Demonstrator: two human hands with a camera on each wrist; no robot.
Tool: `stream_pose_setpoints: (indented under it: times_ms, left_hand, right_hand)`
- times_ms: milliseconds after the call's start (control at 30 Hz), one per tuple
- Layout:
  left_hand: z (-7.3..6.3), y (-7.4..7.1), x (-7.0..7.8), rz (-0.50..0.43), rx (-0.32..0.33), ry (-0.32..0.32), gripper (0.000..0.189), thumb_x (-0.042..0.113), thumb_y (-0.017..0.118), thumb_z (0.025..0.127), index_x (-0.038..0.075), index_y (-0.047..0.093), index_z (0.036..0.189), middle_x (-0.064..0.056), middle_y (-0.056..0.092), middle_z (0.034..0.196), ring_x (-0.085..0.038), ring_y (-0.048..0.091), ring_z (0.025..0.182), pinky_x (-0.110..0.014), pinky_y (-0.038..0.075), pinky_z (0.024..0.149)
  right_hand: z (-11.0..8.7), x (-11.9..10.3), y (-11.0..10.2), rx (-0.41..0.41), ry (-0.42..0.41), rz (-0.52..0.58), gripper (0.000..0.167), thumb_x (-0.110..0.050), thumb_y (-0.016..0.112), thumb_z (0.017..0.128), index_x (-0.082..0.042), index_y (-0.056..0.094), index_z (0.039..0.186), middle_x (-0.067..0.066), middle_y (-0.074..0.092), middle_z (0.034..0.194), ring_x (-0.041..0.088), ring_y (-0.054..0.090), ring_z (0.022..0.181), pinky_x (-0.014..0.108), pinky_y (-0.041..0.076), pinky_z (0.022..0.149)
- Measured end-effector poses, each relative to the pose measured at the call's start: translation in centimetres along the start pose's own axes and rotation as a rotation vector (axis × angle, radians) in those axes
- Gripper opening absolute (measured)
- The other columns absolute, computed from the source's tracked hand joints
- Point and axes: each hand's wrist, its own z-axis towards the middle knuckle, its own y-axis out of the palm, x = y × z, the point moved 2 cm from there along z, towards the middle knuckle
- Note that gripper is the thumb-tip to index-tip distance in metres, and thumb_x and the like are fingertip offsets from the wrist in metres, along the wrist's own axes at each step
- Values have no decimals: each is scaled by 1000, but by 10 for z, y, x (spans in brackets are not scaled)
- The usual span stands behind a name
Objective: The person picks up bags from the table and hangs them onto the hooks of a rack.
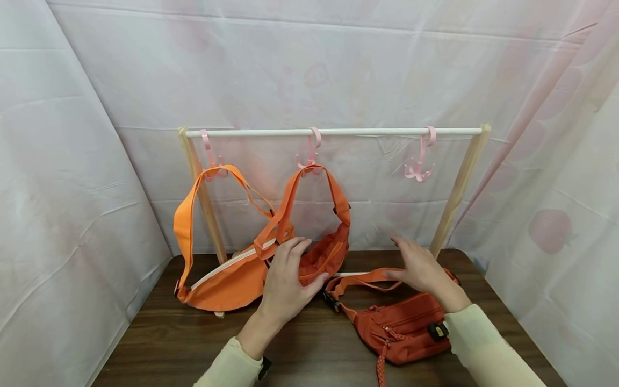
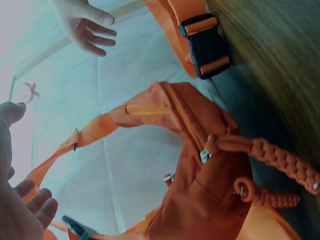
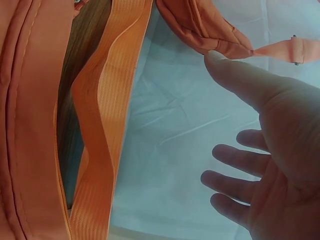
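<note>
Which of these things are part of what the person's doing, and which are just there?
Likely part of the job:
- light orange bag, strap over the left pink hook
- rust-orange bag, strap over the middle pink hook
- rust-red waist bag on the tabletop
- right pink hook, bare
- white rail

Likely just there:
- printed curtain

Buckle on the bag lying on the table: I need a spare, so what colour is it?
Black; the buckle shows best in the left wrist view.

The left sleeve [image 1: 229, 368] and right sleeve [image 1: 486, 341] are pale cream cloth; a small black piece [image 1: 264, 368] shows beside the left cuff [image 1: 244, 355].
</note>
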Motion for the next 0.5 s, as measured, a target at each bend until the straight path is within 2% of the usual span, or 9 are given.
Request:
stream_pose_setpoints:
  times_ms: [500]
  left_hand:
    - [-4,38,8,-31,-134,-13,77,33,93,83,7,56,145,-12,56,141,-28,57,128,-45,53,102]
  right_hand:
    - [-6,10,1,-12,-8,-18,93,-34,93,84,6,45,153,32,53,149,55,53,131,75,40,102]
